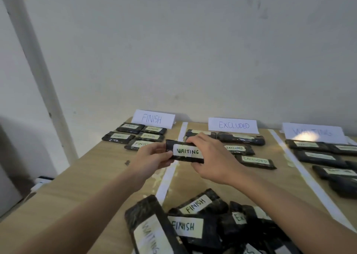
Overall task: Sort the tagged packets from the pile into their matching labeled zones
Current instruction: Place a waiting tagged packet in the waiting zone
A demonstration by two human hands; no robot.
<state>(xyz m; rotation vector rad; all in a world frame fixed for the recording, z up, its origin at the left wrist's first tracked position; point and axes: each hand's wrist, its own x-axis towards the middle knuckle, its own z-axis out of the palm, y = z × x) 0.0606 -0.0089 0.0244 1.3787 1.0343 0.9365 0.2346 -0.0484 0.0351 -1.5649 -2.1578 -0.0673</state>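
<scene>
Head view: both hands hold a black packet tagged WAITING (185, 151) at frame centre, above the table (81, 178), its long axis running left-right (tag facing the camera). Left hand (152, 157) pinches its left end; right hand (210, 157) has fingers curled over its right end. Below, the pile (204, 224) crowds the bottom edge; bare wood lies lower left.

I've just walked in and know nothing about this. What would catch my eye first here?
Front and centre, the left hand and right hand hold a black packet tagged WAITING above the wooden table. Along the far edge stand three paper signs: FINISH at left, EXCLUDED in the middle, WAITING at right, each with sorted packets before it. Nearest the camera lies the unsorted pile.
</scene>
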